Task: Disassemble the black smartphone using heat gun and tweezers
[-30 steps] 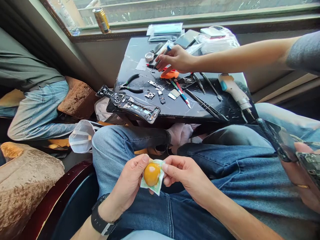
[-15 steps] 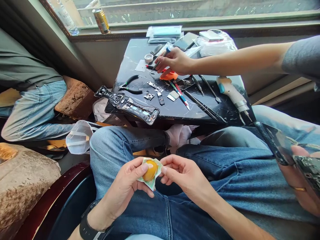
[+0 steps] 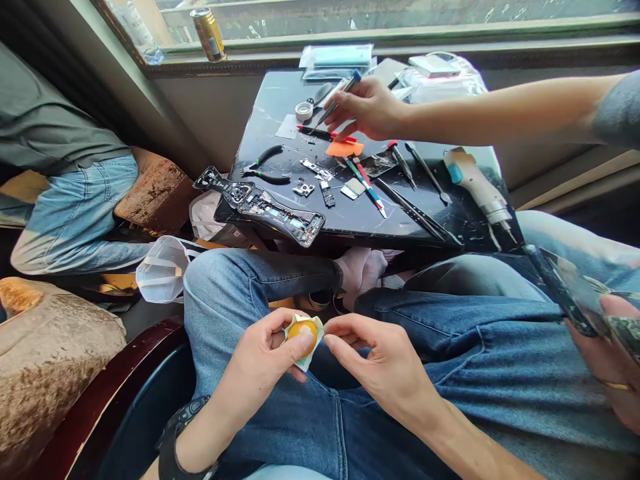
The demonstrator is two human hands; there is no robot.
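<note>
Above my lap, a round, shiny golden-yellow pastry [image 3: 298, 331] sits in a partly opened pale green and white wrapper [image 3: 306, 362]. My left hand [image 3: 270, 345] is closed around the wrapper, its thumb lying on the front of the pastry. At the wrapper's right edge, my right hand [image 3: 373, 347] pinches thumb and forefinger together on the rim. The underside of the wrapper is hidden by my left fingers.
A black table [image 3: 280, 93] ahead carries an opened device [image 3: 285, 215], pliers [image 3: 265, 167], tweezers [image 3: 415, 210] and an electric screwdriver [image 3: 477, 187]. Another person's hand [image 3: 373, 110] holds a screwdriver [image 3: 340, 100] over it. At right, a blurred hand [image 3: 600, 363] holds phone parts.
My left thumb has slid further over the pastry, and the wrapper is drawn in closer around it. The view has shifted slightly. The other person's screwdriver hand has lifted a little.
</note>
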